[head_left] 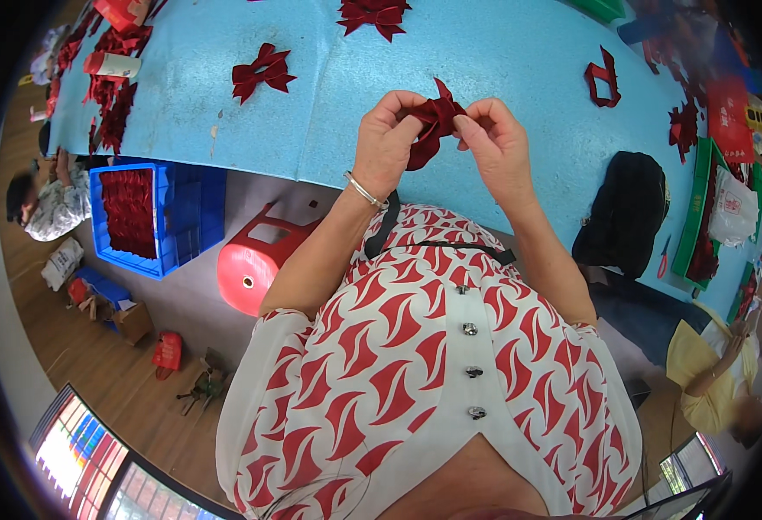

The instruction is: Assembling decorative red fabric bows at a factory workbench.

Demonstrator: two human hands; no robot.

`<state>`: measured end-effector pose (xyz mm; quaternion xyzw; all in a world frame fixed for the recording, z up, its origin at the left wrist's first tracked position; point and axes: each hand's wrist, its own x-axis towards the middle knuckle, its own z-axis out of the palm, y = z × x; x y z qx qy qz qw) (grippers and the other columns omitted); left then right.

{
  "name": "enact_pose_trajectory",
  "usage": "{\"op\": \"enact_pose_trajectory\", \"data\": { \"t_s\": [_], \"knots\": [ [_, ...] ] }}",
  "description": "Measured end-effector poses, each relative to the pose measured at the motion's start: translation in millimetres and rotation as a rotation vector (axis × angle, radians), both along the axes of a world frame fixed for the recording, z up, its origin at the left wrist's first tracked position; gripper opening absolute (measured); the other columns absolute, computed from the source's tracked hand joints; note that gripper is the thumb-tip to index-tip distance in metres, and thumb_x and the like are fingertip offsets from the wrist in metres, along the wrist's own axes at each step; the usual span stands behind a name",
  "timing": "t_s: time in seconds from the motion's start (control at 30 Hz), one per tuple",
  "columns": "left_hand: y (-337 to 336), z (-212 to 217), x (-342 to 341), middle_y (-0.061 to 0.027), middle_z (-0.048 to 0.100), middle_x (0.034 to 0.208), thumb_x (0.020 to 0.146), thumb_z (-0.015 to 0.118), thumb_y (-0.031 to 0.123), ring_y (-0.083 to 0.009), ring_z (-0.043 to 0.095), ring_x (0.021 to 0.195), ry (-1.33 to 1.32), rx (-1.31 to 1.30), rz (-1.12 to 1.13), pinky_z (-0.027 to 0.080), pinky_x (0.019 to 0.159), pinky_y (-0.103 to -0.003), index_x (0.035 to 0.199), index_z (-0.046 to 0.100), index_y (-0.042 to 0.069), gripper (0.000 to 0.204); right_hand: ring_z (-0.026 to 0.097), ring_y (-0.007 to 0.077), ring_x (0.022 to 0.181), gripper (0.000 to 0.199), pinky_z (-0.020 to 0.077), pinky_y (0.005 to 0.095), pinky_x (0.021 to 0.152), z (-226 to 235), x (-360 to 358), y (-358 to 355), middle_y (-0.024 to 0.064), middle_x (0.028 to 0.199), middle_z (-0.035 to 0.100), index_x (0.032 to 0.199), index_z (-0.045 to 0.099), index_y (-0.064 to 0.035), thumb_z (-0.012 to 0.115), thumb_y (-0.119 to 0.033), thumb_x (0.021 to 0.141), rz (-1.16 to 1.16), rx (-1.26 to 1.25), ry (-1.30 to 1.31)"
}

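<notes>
Between my two hands, just above the near edge of the light blue table (346, 130), is a dark red velvet bow (434, 130). My left hand (384, 143) grips its left side between thumb and fingers; a silver bangle is on that wrist. My right hand (495, 147) pinches its right side with thumb and forefinger. One pointed tail of the bow sticks up between the hands, and a loop hangs below them. Another red bow (263, 73) lies on the table to the left. Farther back are more red bows (374, 15).
A loose red ribbon loop (603, 80) and a black bag (625, 212) lie to the right, near scissors (663, 258) and a green tray (698, 217). Left are red ribbon pieces (114, 108), a blue crate (166, 217) and a red stool (255, 269). Other people sit at both sides.
</notes>
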<state>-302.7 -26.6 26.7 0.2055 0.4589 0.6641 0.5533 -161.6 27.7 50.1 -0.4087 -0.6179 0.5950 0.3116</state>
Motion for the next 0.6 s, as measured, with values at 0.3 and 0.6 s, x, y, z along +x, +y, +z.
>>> {"op": "enact_pose_trajectory", "data": {
  "t_s": [0.3, 0.6],
  "knots": [
    [0, 9, -5, -0.0007, 0.059, 0.078, 0.08, 0.049, 0.004, -0.0046, 0.05, 0.062, 0.027, -0.088, -0.141, 0.039, 0.052, -0.017, 0.093, 0.055, 0.003, 0.014, 0.054, 0.01, 0.069, 0.009, 0.0441, 0.0213, 0.066, 10, -8, -7, 0.0009, 0.073, 0.056, 0.087, 0.056, -0.0001, 0.059, -0.004, 0.079, 0.034, 0.602, -0.011],
    [4, 10, 10, -0.0022, 0.057, 0.073, 0.08, 0.047, 0.001, -0.0047, 0.048, 0.057, 0.052, -0.101, 0.014, 0.038, 0.046, -0.018, 0.09, 0.054, 0.003, 0.012, 0.051, 0.0103, 0.058, 0.015, 0.0446, 0.023, 0.058, 2, 13, 6, 0.0004, 0.065, 0.054, 0.084, 0.058, -0.0019, 0.057, -0.017, 0.083, -0.017, -0.393, 0.094]
  ]
}}
